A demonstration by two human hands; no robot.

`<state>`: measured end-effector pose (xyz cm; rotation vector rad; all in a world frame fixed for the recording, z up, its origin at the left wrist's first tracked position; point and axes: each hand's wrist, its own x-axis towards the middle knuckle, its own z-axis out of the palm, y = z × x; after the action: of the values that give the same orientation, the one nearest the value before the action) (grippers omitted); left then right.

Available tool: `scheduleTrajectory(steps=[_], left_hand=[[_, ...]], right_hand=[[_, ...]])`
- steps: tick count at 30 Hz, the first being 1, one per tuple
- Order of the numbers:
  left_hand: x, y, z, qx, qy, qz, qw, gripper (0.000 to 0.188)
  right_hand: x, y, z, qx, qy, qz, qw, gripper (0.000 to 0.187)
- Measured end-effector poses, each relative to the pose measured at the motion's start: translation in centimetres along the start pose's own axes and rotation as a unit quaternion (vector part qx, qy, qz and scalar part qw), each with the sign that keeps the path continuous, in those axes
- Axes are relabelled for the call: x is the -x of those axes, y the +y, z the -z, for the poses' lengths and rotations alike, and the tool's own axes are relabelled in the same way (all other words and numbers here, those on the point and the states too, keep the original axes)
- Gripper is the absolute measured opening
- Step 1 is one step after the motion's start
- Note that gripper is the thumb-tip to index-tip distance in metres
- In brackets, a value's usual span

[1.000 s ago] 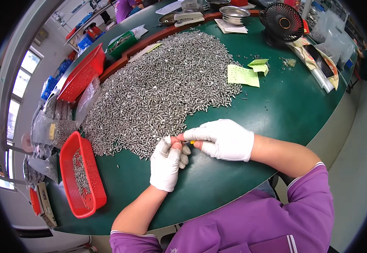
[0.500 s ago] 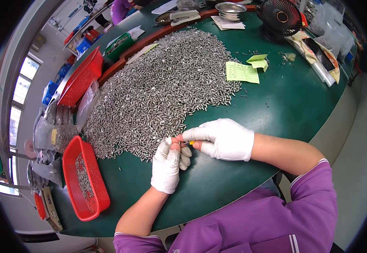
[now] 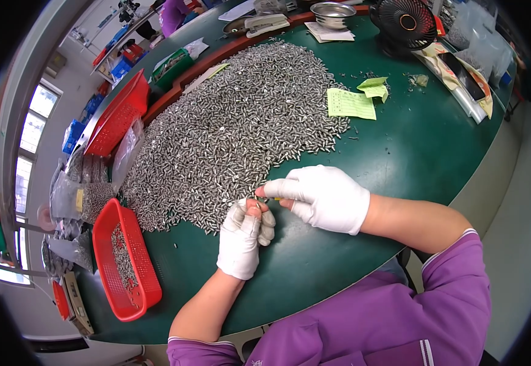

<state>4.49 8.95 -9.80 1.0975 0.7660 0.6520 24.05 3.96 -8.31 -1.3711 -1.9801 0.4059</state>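
Note:
A wide pile of small metal pins (image 3: 216,134) covers the middle of the green table. At the pile's near edge my left hand (image 3: 240,238), in a white glove with bare fingertips, is closed in a pinch on one small metal pin (image 3: 258,205). Just right of it, my gloved right hand (image 3: 326,198) pinches a small tool with a yellow part (image 3: 277,198). Its fingers hide most of that tool, so its kind does not show. The fingertips of both hands are close together.
A red plastic basket (image 3: 149,290) with some pins stands on the left. Farther back are another red basket (image 3: 119,116), a green bin (image 3: 172,68), a metal bowl (image 3: 332,16) and a black fan (image 3: 404,23). A yellow-green slip (image 3: 351,104) lies right of the pile.
My right hand has tilted and drawn slightly up from the left fingertips, and less of the yellow part shows. My left hand stays nearly in place.

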Motion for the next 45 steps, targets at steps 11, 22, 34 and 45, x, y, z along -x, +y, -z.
scheduleTrajectory(steps=[11, 22, 34, 45], left_hand=[[0.0, 0.5, -0.7, -0.024, 0.010, 0.006, 1.000, 0.030], [0.1, 0.5, -0.7, -0.034, 0.006, 0.002, 0.999, 0.032], [-0.1, 0.1, 0.0, -0.057, -0.023, -0.022, 0.998, 0.032], [0.0, 0.0, -0.3, 0.003, -0.012, -0.008, 1.000, 0.025]], right_hand=[[-0.1, 0.0, 0.2, -0.072, -0.064, -0.047, 0.994, 0.032], [0.1, 0.4, -0.7, -0.094, -0.024, -0.018, 0.995, 0.032], [-0.2, -0.7, 0.3, 0.061, -0.034, 0.029, 0.997, 0.025], [0.1, -0.4, -0.1, 0.009, -0.014, 0.001, 1.000, 0.025]])
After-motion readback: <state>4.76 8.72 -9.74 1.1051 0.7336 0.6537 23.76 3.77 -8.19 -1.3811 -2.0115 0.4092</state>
